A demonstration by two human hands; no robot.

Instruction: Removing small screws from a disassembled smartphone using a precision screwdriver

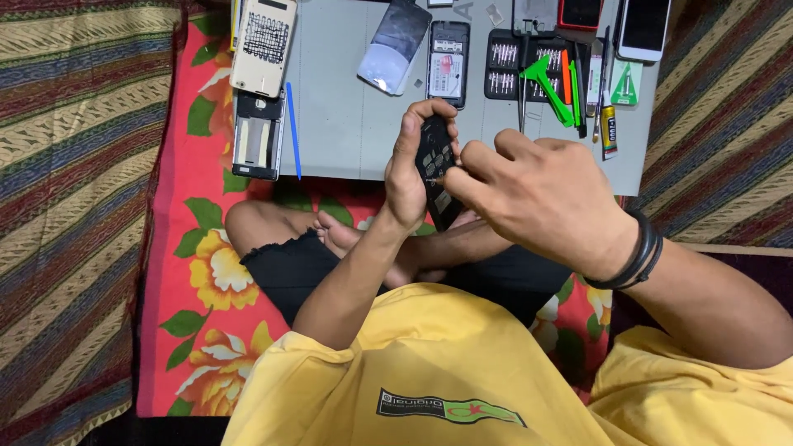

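Observation:
My left hand (410, 165) grips a small black phone body (435, 157) with its back cover off, held upright above my crossed legs. My right hand (529, 194), with black bands on the wrist, pinches something small against the open back of the phone; my fingers hide what it is. Both hands hover just in front of the near edge of a grey work mat (347, 116).
On the mat lie a gold phone back (264, 45), an opened phone frame (258, 136), a blue pry stick (292, 128), a loose screen (395, 45), another opened phone (448, 62), a screwdriver bit set (516, 70), green tools (549, 87), a glue tube (609, 132) and a white phone (643, 29).

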